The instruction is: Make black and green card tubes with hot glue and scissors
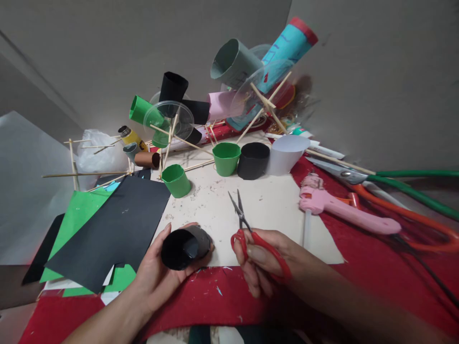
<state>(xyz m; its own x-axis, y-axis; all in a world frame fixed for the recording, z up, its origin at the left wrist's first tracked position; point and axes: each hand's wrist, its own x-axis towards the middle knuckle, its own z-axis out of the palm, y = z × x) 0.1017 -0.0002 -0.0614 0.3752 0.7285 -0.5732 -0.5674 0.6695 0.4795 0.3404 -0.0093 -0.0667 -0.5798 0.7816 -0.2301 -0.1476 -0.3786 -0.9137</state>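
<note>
My left hand (158,260) is wrapped round a black paper cup (204,241), its open mouth turned toward me. Red-handled scissors (241,212) are in my right hand (267,253), fingers through the handles, blades slightly apart and pointing away. The blades do not touch the cup. Beyond my hands stand a small green paper cup (176,181), another green cup (226,159), a black cup (254,161) and a white cup (287,155), the last three in a row on a cream sheet (215,210).
Black paper (118,224) and green paper (77,215) lie at left. Stick frames carry clear discs (168,119) with coloured paper tubes at the back. A pink glue gun (351,210) and large shears (344,174) lie at right on red cloth (358,291).
</note>
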